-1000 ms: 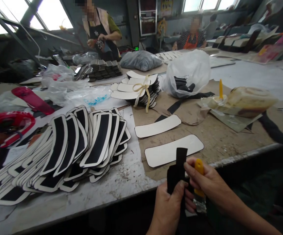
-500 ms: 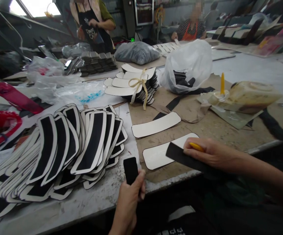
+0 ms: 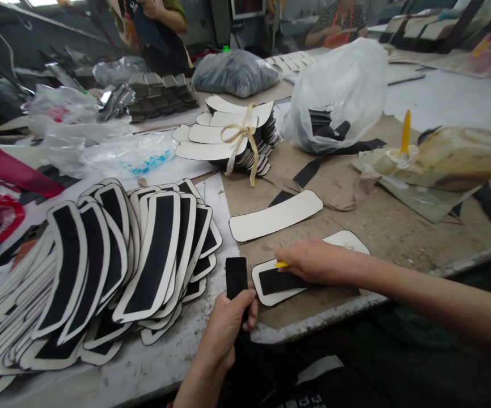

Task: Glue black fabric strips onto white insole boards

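Observation:
My left hand (image 3: 232,317) is closed around black fabric strips (image 3: 237,276), whose upper ends stand up above the fingers at the table's front edge. My right hand (image 3: 307,260) grips a small yellow tool (image 3: 282,264), of which only the tip shows. Under that hand a black strip (image 3: 275,281) lies on a curved cream piece (image 3: 265,299) with a dark edge; the hand covers part of both. A second, bare curved cream piece (image 3: 275,215) lies just behind on brown paper.
Overlapping cream pieces with black strips (image 3: 147,255) fill the left side. Behind stand a tied bundle (image 3: 224,133), a plastic bag of black strips (image 3: 339,96) and a glue container (image 3: 462,156) with a yellow stick (image 3: 406,133). Two people work across the table.
My right hand has moved left and down, laying the black strip onto the nearer cream piece. My left hand still holds its strips, slightly shifted. The view has tilted down.

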The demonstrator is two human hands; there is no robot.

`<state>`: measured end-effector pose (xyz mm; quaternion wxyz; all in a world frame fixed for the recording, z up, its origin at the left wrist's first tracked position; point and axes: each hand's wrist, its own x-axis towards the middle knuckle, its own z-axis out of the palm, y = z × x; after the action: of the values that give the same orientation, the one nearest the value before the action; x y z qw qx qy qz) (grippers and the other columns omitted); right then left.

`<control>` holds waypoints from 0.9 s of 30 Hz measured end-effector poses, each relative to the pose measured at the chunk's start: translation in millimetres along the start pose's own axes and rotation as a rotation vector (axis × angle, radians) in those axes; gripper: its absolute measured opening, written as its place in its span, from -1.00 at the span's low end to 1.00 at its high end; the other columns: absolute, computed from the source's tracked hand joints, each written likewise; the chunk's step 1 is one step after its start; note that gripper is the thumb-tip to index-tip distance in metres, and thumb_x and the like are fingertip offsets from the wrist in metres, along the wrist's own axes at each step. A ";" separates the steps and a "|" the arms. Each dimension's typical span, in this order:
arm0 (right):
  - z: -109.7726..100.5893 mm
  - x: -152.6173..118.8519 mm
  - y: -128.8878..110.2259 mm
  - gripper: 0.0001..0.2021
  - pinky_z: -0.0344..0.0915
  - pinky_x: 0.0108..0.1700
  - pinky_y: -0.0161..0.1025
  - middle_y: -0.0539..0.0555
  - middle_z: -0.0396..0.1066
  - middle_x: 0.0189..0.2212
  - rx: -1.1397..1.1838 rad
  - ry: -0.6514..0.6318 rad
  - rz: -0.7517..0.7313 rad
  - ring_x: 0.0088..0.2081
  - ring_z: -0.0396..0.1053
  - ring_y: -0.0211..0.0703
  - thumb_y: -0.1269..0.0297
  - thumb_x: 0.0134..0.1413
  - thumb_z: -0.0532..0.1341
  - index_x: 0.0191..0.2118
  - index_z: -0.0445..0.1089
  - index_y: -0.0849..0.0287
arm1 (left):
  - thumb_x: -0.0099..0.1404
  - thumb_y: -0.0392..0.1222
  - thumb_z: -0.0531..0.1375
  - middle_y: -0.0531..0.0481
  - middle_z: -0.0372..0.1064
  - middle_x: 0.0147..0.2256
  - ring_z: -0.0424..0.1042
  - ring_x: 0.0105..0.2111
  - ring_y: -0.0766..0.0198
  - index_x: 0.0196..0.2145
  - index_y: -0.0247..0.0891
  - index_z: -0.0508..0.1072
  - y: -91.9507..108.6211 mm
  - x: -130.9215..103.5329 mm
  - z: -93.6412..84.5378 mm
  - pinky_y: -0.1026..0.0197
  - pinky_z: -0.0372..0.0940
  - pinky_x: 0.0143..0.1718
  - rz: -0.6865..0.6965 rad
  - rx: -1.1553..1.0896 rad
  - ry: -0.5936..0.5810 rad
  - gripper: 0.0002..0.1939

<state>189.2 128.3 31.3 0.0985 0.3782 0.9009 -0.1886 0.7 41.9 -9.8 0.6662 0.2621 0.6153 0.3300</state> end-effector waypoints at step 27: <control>-15.8 -69.7 48.3 -0.84 0.17 -0.31 -0.27 0.09 0.44 -0.37 0.048 -0.012 0.215 -0.30 0.39 -0.06 0.21 0.12 0.11 -0.36 0.37 0.14 | -0.05 0.00 0.22 0.21 -0.01 -0.84 -0.05 -0.82 0.47 -0.70 -0.20 0.16 -7.8 14.2 15.6 0.33 -0.19 -0.74 0.043 0.073 0.257 -0.66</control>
<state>271.7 120.9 55.2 0.1145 0.4739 0.8497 -0.2009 17.5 48.5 -23.3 0.5646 0.2548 0.7015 0.3523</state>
